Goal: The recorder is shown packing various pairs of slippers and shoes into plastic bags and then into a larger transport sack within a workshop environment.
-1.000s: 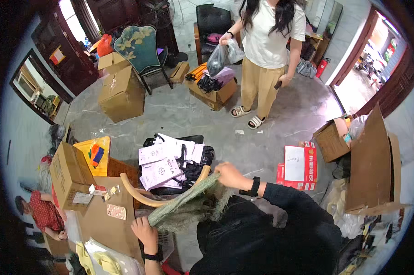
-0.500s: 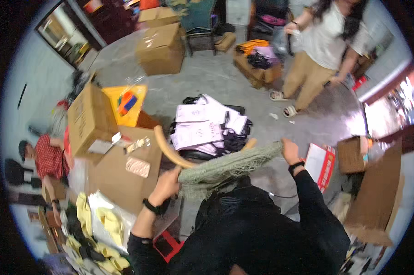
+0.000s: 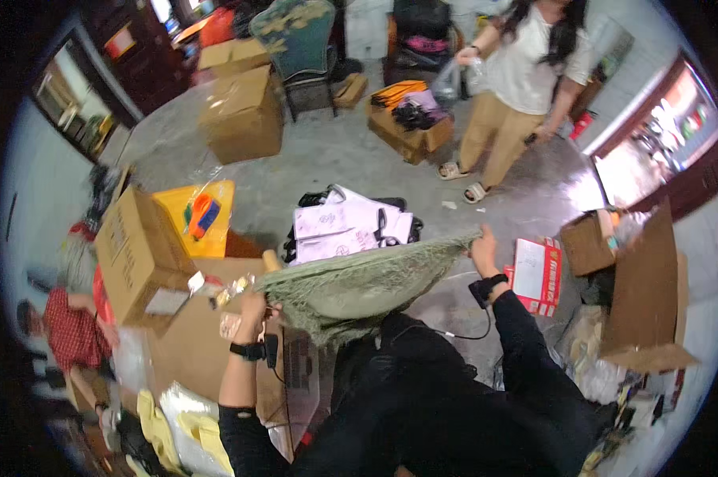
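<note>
A sage-green cloth with a loose, frayed, fringe-like surface [image 3: 367,282] hangs stretched in front of my body. My left hand [image 3: 256,306] is closed on one end of it, and my right hand [image 3: 484,253] grips the other, a little higher and farther off. The middle of the cloth sags between them. Just beyond it lies a pile of white printed bags [image 3: 327,225] with black ones beneath, partly covered from view by the cloth. A piece of curved light wood [image 3: 271,261] shows near my left hand.
To the left stand an open cardboard box [image 3: 140,258] and a yellow bag with an orange tape dispenser [image 3: 203,216]. A red-and-white box [image 3: 535,274] lies to the right. One person [image 3: 522,71] stands at the far right, another in a red shirt [image 3: 73,330] at the left.
My hands have moved farther apart, the left one to the left and the right one slightly up. The cloth has opened from a bunched strip into a wider sagging sheet. The view has shifted.
</note>
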Tool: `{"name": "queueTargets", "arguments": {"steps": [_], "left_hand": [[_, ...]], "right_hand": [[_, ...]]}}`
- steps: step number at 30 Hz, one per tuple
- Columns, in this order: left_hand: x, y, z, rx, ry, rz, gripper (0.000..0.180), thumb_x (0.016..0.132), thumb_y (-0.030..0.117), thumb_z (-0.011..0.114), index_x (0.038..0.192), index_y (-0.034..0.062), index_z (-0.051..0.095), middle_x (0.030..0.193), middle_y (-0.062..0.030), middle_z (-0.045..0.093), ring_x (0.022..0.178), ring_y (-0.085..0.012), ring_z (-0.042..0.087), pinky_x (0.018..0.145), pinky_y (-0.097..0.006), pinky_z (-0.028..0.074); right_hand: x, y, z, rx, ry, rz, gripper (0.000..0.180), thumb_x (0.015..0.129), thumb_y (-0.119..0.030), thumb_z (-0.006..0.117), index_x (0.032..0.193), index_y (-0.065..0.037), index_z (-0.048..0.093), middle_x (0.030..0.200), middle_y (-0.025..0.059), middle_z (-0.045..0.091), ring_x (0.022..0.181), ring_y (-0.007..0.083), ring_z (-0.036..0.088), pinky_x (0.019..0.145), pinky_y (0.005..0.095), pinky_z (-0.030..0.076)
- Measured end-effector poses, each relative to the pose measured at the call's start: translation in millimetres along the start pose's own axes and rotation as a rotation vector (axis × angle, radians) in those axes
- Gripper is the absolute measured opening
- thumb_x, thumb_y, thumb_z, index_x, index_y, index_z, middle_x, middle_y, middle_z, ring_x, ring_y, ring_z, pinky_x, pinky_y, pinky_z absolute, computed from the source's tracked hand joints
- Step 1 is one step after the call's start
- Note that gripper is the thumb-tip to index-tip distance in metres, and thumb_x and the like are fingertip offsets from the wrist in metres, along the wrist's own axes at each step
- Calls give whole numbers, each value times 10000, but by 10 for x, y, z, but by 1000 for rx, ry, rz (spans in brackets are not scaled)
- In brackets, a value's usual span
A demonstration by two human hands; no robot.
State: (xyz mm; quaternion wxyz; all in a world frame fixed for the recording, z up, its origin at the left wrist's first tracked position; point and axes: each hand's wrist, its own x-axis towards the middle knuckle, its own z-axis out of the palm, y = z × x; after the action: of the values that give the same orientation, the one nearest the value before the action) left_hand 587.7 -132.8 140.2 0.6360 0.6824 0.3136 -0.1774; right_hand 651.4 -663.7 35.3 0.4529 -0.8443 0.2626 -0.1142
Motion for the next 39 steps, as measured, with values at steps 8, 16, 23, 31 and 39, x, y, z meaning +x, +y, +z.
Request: {"name": "queueTargets", "arguments": {"steps": [8, 16, 23, 31, 39], "left_hand": [[907, -59, -137, -40, 233, 642, 228, 791, -26, 434, 1014, 23, 441, 979, -127, 532, 911, -248, 517, 832, -303, 390], [1183, 443, 251, 486, 466, 665, 556, 701, -70, 503, 1223, -23, 317, 1225, -238, 391, 1119, -347, 407, 939, -361, 310], [1755, 236, 181, 495, 574, 786, 531, 691, -57, 532, 1178, -14, 325, 1097, -237, 475, 1020, -353, 466, 871, -356, 362], [1627, 416, 220, 633, 133, 552, 625, 763, 84, 586, 1308, 141, 284, 1213, -188, 439, 1096, -315, 441, 905, -372, 348], [1779, 215, 112, 500, 14, 230, 527, 864, 273, 491, 1335, 143, 292, 1324, -131, 351, 1211, -282, 330, 973, -334, 276]], "right_hand": [[381, -564, 405, 403, -66, -82, 246, 795, -67, 469, 1031, 5, 481, 959, 130, 556, 889, 207, 501, 772, 295, 390], [945, -409, 864, 353, 110, 136, 473, 695, -40, 472, 1150, 32, 363, 1013, 240, 512, 956, 323, 494, 817, 357, 383], [1084, -208, 906, 158, -3, -98, 578, 685, -56, 510, 1211, 61, 301, 1134, 281, 442, 1096, 399, 401, 915, 372, 337], [1062, -34, 763, -163, -91, 40, 602, 680, -58, 505, 1235, 49, 296, 1122, 278, 471, 1100, 367, 432, 916, 361, 347], [933, 11, 689, -316, -290, 178, 732, 712, -245, 573, 1325, -75, 211, 1250, 201, 400, 1177, 349, 353, 969, 476, 276]]}}
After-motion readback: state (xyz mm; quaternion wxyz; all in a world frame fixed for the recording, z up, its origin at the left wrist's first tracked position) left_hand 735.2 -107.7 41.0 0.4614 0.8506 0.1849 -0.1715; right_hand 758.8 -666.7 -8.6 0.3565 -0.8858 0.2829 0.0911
